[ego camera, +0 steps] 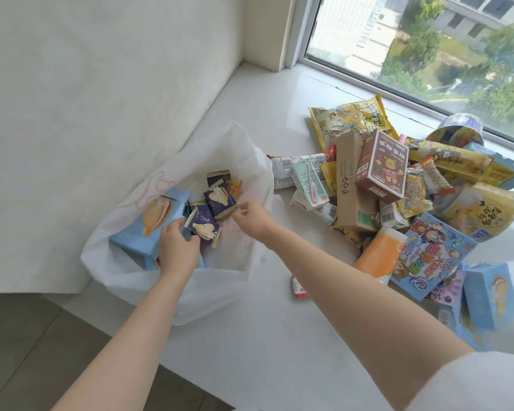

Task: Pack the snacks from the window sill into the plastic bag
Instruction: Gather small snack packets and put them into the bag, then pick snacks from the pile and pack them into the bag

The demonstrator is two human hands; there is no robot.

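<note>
Both hands reach inside the plastic bag [226, 280] at the window sill's [279, 336] left edge: left hand [177, 246] grips a navy packet [204, 226] to settle it, right hand [251, 216] hangs loose-fingered, holding nothing.

A room in a home or flat, high above ground. A wide white window sill [279, 336] runs beneath a large window [428, 46] looking down on trees and neighbouring buildings. A plain white wall [101, 84] meets the sill at left, with grey wood-look flooring [27, 351] below. Packaged snacks [398, 188] lie heaped on the sill.
</note>
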